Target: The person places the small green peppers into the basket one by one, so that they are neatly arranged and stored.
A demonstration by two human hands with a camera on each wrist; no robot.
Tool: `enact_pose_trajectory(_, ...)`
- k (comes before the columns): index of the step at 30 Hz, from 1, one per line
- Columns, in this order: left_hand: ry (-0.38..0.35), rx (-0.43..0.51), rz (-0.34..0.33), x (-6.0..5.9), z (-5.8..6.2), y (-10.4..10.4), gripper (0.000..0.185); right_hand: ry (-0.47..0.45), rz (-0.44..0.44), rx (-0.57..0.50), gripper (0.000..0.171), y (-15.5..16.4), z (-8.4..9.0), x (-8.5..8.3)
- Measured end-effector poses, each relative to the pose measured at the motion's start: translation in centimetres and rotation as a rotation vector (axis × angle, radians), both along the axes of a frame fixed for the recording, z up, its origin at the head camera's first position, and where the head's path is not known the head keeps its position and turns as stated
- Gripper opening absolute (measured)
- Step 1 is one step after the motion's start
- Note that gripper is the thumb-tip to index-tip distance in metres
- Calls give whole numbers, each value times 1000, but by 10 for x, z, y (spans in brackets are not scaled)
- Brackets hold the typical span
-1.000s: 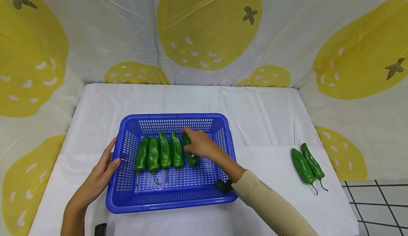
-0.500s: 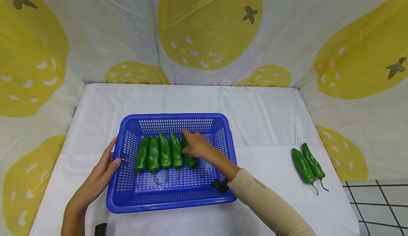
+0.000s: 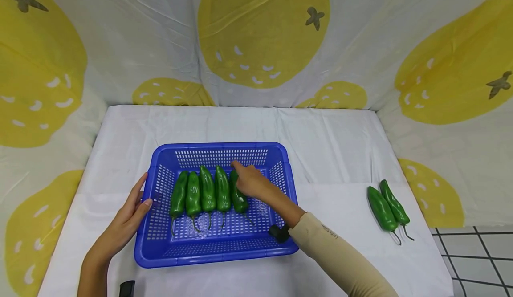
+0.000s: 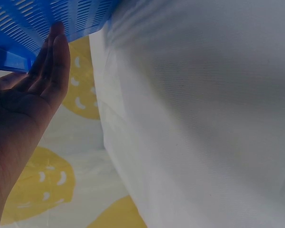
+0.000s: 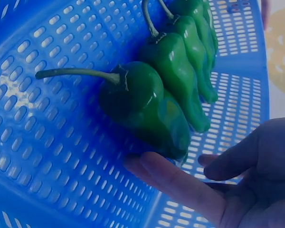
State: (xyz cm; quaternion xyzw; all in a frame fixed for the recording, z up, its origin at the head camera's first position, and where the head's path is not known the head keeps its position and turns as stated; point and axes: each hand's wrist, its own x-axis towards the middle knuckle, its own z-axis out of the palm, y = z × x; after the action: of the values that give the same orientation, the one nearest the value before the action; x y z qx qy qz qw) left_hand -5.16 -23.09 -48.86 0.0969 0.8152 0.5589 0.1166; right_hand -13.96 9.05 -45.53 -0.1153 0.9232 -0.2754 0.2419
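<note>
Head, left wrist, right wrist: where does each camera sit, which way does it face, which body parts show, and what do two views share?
Head: worn on the head, facing forward and down at the blue perforated plastic basket and long glossy green peppers; left hand and right hand show.
Left wrist: worn there, facing the basket's outer side and white cloth; left hand partly shows.
Right wrist: worn there, facing into the basket; right hand partly shows.
Head and right wrist share the basket's peppers.
</note>
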Motion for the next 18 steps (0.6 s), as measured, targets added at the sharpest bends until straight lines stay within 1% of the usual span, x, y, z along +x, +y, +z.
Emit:
enact_pose_trajectory(5,-3,1,-5,-1,1,0,67,37,-13,4,56,4,9,0)
enact_pose_trajectory(6,-2,0,-5,-1,1,0,67,57,-11,10,55,5,11,-1)
enact_pose_trajectory(9,-7,-5,-8,-1,1,-1,66,151,12,53,47,11,22,-1)
enact_pose_trajectory(12,-9,-13,-14,-1,0,-1,65,282,27,97,37,20,34,1)
enact_pose_trajectory(15,-8,-20,-17,0,-1,-2,65,384,-1,94,32,34,47,4)
enact_pose_trajectory(18,1,-26,-16,0,-1,-2,65,456,-49,90,31,51,57,8)
